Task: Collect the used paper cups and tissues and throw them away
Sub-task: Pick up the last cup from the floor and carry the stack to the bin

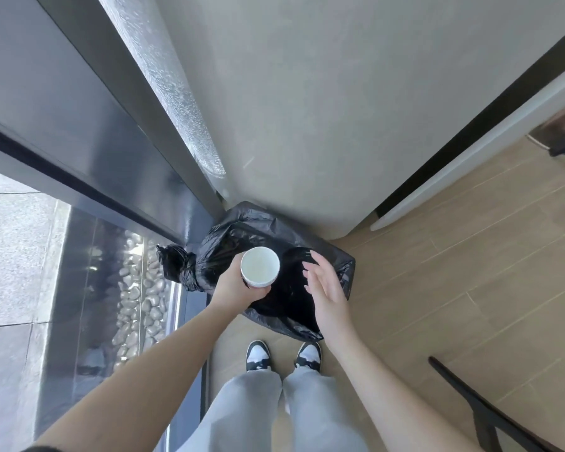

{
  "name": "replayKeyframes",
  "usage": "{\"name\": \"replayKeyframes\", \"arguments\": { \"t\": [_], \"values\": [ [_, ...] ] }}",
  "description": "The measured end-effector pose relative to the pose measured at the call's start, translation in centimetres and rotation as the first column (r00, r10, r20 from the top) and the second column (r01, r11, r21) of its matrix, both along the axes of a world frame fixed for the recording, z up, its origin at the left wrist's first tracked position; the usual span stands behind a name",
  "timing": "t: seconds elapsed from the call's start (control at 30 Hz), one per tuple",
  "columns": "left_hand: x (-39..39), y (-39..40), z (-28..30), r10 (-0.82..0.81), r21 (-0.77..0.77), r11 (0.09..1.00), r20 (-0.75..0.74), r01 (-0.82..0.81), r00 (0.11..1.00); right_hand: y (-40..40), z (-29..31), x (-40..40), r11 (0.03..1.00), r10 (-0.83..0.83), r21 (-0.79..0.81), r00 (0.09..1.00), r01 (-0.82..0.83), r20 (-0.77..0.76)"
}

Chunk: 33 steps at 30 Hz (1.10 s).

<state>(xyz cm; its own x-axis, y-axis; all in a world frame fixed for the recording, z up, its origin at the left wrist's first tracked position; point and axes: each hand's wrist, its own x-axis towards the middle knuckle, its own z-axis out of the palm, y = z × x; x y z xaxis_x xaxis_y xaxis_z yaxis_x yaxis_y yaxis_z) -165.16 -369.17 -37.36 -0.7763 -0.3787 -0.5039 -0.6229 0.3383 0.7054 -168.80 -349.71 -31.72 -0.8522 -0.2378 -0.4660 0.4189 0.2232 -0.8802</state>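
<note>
A white paper cup (260, 266) stands upright in my left hand (235, 285), whose fingers curl round its side; it looks empty inside. The cup hangs over the left part of a bin lined with a black plastic bag (242, 228). My right hand (323, 285) hovers over the bin's dark opening, fingers straight and spread, holding nothing. No tissues show in the frame.
The bin stands on the wooden floor (470, 256) in a corner against a grey wall (307, 109). A glass window with a metal frame (128, 177) runs along the left. My shoes (258, 355) stand just before the bin. A black chair leg (463, 386) lies at the right.
</note>
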Motion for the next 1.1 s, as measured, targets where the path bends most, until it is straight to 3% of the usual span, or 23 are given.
{"name": "replayKeyframes", "arguments": {
  "t": [0.2,0.43,0.77,1.1],
  "values": [
    [-0.3,-0.1,-3.2,-0.033,0.003,0.999,0.111,0.033,0.993,0.2,-3.6,1.3,1.0,-0.012,0.026,0.998,0.011,0.062],
    [0.2,-0.6,-2.6,-0.029,0.081,0.997,0.084,0.022,0.996,0.4,-3.0,1.8,0.998,-0.045,0.051,0.996,0.041,0.074],
    [0.7,-0.1,3.6,-0.147,0.184,0.972,0.0,0.144,0.989,0.2,1.4,1.7,0.998,-0.07,0.014,0.995,0.069,0.073],
    [1.4,1.8,13.9,-0.094,0.313,0.934,-0.253,0.174,0.963,2.4,9.7,2.9,0.981,-0.172,-0.094,0.985,0.17,-0.021]
  ]
}}
